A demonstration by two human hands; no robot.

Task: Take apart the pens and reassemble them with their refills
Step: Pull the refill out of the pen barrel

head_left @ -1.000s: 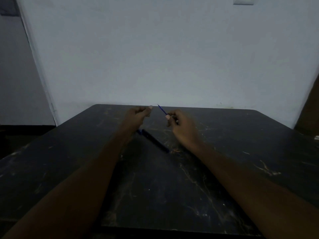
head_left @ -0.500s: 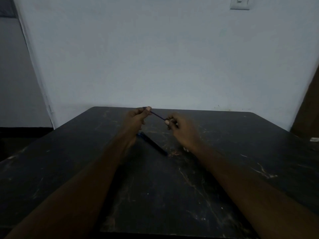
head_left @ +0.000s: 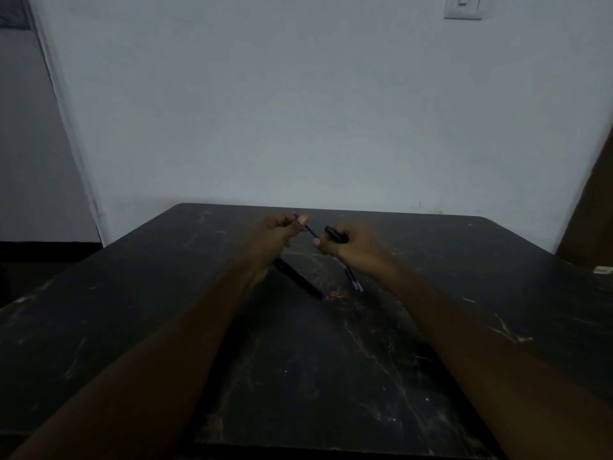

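Looking down at the dark marbled table, I see my left hand raised near the far edge, thumb and fingers pinched shut on one thin blue refill that slants down toward my right hand. Below the left wrist one dark pen barrel lies flat on the tabletop. My right hand is curled closed around a short black pen piece; whether it also touches the refill's lower end I cannot tell. Under that hand two more thin refills lie side by side on the table. I see no containers. Near me the tabletop lies bare between my forearms.
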